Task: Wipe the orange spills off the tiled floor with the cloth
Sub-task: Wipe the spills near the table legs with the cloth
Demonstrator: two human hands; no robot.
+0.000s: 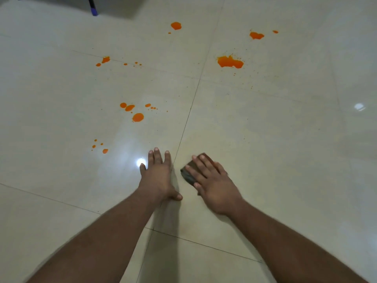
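so far, barely started: right hand (214,184) laid flat with straight, spread fingers on top of the dark cloth (188,172), pressing it against the tiled floor (285,139) just right of the grout line running up the middle. left hand (158,176) planted palm-down just across that line, fingers straight and slightly apart, holding nothing, apparently bracing body weight.

no orange under or beside the cloth. nearest marks well to the left: small drops (105,151) towards the left edge of the floor in view, then a cluster of three round blobs (138,117) a little farther up. largest puddle (230,62) well ahead and right of the grout line, with splatter specks round it. smaller patches beyond, near the far edge: one blob (176,25), another (256,35), and a smear with droplets (105,59) far left. dark furniture leg (92,6) at the far left corner.

judged as the approach stage, every spill untouched. next called for: sliding the cloth forward under firm flat pressure to a first patch, likely the near cluster or the large puddle, then sweeping inward so liquid gathers rather than smears. probably worth shifting the bracing hand clear of wet spots first.
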